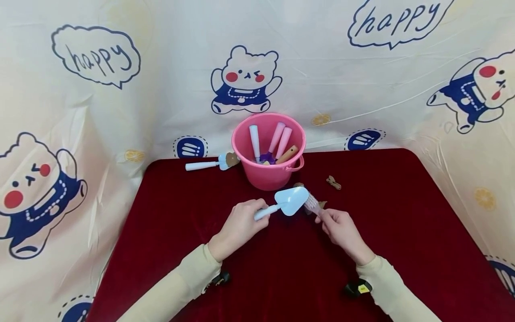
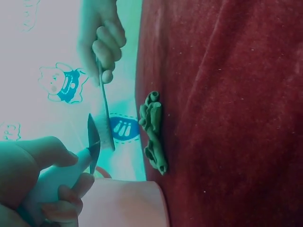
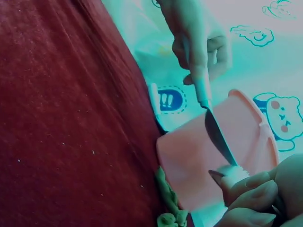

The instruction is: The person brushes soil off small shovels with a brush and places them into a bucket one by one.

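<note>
My left hand (image 1: 240, 223) grips the pale handle of a light blue trowel (image 1: 291, 201), its blade raised over the table. In my right hand (image 1: 342, 229) is a pale pink scrub brush (image 1: 313, 203), pinched by its handle. The bristles are at the blade's edge in the head view; whether they touch it I cannot tell. Below them lies a knobbly brown piece (image 2: 154, 130), like gnarled wood, on the red cloth. In the head view the brush and blade hide part of this piece.
Behind the hands a pink bucket (image 1: 265, 172) holds several tools, with blue, pink and wooden handles sticking up. Left of it lies another light blue trowel (image 1: 201, 165), brown on its blade. A small tan piece (image 1: 333, 182) lies to the right. Printed cloth (image 1: 314, 67) hangs behind the table.
</note>
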The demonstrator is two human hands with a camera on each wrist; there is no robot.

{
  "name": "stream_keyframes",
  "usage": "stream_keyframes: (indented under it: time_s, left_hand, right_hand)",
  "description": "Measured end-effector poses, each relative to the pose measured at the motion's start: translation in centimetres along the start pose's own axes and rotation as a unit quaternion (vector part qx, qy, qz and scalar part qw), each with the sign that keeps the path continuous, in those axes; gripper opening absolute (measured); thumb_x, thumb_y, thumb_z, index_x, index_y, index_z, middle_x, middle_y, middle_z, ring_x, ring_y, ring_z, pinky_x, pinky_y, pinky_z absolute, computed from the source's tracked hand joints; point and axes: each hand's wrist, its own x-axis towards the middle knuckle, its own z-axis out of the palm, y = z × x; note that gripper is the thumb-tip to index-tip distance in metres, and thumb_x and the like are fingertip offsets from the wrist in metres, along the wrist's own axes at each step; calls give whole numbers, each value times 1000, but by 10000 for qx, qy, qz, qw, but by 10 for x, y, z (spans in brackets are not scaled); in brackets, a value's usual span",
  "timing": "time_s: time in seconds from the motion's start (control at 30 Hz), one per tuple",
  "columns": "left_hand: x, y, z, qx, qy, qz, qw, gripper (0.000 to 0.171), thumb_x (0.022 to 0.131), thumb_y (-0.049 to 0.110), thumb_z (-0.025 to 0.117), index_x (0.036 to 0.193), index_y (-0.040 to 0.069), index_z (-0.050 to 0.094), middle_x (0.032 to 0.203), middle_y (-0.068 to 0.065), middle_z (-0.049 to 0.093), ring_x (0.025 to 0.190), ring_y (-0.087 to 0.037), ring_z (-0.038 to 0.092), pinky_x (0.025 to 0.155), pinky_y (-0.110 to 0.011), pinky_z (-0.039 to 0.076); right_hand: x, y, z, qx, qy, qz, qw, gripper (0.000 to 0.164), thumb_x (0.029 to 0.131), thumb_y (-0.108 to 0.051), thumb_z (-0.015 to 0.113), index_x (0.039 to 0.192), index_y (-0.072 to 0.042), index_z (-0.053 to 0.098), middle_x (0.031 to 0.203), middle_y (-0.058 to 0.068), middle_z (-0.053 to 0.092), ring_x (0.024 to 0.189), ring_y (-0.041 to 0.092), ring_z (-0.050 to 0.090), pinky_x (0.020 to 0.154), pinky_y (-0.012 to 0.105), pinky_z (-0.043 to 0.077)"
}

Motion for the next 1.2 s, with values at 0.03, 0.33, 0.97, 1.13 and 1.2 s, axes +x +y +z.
stream_keyframes:
  time_s: [0.03, 0.33, 0.97, 1.13, 1.2]
  left_hand:
    - [0, 0, 0, 16, 45, 8, 10000, 13, 87, 1, 76, 93, 11, 70, 78, 3, 63, 62, -8, 51, 55, -22, 46]
    - [-1, 2, 0, 50, 40, -86, 9999, 11, 90, 2, 75, 94, 10, 69, 79, 1, 61, 63, -10, 51, 54, -22, 46]
    - [0, 20, -66, -754, 75, -71, 9971, 33, 91, 2, 73, 120, 7, 57, 103, -7, 72, 74, -14, 61, 62, -28, 53]
    - [17, 21, -95, -421, 555, 122, 9975, 27, 93, 3, 73, 120, 6, 67, 103, -7, 70, 79, -17, 59, 69, -32, 55]
    - [26, 18, -103, -243, 664, 76, 9975, 27, 93, 4, 74, 120, 5, 71, 107, -9, 67, 87, -20, 59, 77, -37, 57]
  right_hand:
    - [0, 0, 1, -7, -67, -10, 10000, 39, 112, -24, 48, 99, 7, 67, 56, 0, 45, 42, 9, 30, 41, 22, 29]
    - [-1, 0, 7, -48, -624, -348, 9974, 39, 111, -24, 50, 97, 8, 66, 55, -1, 45, 42, 8, 32, 41, 22, 31]
    - [0, 8, -24, -481, 291, -448, 9974, 46, 112, -36, 47, 104, 3, 69, 60, 4, 50, 43, 11, 37, 40, 28, 36]
    - [-3, 7, -27, -440, 310, -421, 9977, 47, 112, -37, 47, 104, 4, 68, 61, 3, 50, 44, 10, 37, 41, 28, 36]
    - [-5, 7, -27, -448, 249, -409, 9978, 47, 112, -37, 47, 104, 4, 68, 61, 4, 51, 44, 10, 38, 41, 28, 37]
